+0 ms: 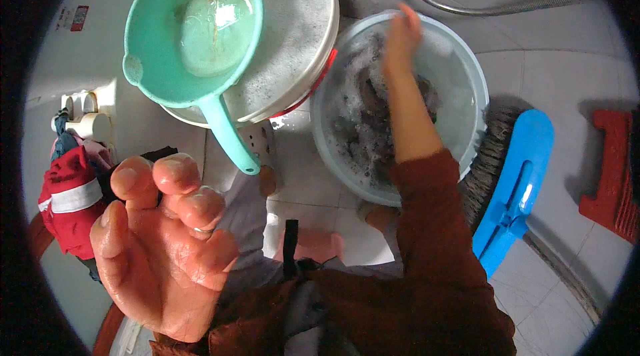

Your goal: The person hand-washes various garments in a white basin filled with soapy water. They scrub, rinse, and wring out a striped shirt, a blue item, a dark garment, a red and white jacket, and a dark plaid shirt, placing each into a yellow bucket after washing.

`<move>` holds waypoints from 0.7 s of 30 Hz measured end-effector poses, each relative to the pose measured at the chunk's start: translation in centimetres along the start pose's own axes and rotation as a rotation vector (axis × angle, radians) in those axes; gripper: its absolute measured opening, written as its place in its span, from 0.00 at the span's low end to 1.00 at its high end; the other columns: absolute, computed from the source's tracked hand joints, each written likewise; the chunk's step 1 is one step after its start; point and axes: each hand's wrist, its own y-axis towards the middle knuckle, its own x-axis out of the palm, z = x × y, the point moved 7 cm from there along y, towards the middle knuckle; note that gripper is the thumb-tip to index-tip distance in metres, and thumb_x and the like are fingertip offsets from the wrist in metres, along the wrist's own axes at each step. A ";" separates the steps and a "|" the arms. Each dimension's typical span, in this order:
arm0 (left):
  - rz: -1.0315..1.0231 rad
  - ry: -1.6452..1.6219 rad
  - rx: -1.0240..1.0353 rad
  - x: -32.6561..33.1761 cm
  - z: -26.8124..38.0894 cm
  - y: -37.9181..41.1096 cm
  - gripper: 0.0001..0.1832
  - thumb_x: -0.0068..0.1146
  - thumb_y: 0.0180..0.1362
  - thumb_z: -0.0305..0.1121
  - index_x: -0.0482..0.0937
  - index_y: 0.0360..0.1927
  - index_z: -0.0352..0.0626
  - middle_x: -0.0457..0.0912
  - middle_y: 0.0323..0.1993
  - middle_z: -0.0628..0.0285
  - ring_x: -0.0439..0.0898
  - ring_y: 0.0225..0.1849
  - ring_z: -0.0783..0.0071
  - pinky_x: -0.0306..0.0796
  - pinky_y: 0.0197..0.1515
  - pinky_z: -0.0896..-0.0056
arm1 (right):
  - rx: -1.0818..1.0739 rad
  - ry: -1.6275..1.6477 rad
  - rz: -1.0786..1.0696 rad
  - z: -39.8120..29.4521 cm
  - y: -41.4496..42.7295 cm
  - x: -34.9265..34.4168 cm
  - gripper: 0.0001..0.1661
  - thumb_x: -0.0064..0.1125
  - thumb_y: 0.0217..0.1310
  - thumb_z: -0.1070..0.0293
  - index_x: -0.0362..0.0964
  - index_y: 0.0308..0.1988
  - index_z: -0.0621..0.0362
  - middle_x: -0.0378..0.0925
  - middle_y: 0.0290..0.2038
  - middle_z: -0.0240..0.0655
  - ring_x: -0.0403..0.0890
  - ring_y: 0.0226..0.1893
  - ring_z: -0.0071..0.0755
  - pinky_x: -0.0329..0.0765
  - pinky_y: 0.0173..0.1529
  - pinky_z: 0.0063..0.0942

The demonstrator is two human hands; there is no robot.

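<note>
My left hand (165,246) is raised close to the camera, palm towards me. Its wet fingers are half curled and apart, a ring sits on one of them, and nothing lies in the palm. Over a pale blue plastic basin (475,91) reaches my right hand (402,38), blurred, its grip not readable. Dark wet cloth (372,101) lies in foamy water inside the basin, partly hidden by my forearm. To the left, a turquoise plastic dipper (192,81) rests on a white bucket (327,11) topped with foamy water, its handle pointing towards me.
A blue broom head (520,181) with dark bristles leans beside the basin. Further right is a red plastic object (612,171). A metal shower hose (480,10) curves across the back. Red cloth (75,206) hangs from a white wall hook (95,126) on the left.
</note>
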 end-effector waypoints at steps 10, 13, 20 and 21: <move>0.122 -0.032 0.104 -1.4 0.2 0.4 0.12 0.37 0.58 0.35 0.65 0.44 0.46 0.62 0.47 0.62 0.63 0.48 0.66 0.62 0.40 0.66 | 0.233 0.165 0.596 9.0 4.0 -24.2 0.11 0.52 0.47 0.69 0.70 0.33 0.64 0.72 0.32 0.37 0.72 0.32 0.31 0.71 0.35 0.29; 0.110 -0.039 0.100 -1.1 -0.3 0.9 0.11 0.37 0.58 0.36 0.65 0.43 0.46 0.62 0.47 0.62 0.64 0.48 0.66 0.63 0.40 0.67 | 0.069 0.046 0.346 11.0 10.5 -19.3 0.15 0.51 0.48 0.64 0.70 0.34 0.63 0.72 0.31 0.36 0.72 0.30 0.30 0.70 0.34 0.28; 0.086 0.024 0.070 -0.6 -0.7 1.3 0.09 0.37 0.58 0.33 0.63 0.42 0.46 0.63 0.47 0.61 0.62 0.49 0.68 0.60 0.39 0.69 | 0.040 -0.255 -0.042 6.9 4.7 -0.1 0.11 0.47 0.50 0.67 0.70 0.32 0.62 0.73 0.30 0.40 0.73 0.31 0.37 0.68 0.38 0.31; 0.082 0.028 0.063 -0.4 -0.7 1.4 0.09 0.37 0.58 0.33 0.63 0.41 0.46 0.63 0.47 0.61 0.62 0.49 0.69 0.60 0.39 0.69 | -0.045 -0.267 -0.028 7.3 3.5 1.1 0.10 0.48 0.49 0.67 0.70 0.31 0.62 0.72 0.29 0.41 0.72 0.31 0.39 0.68 0.38 0.31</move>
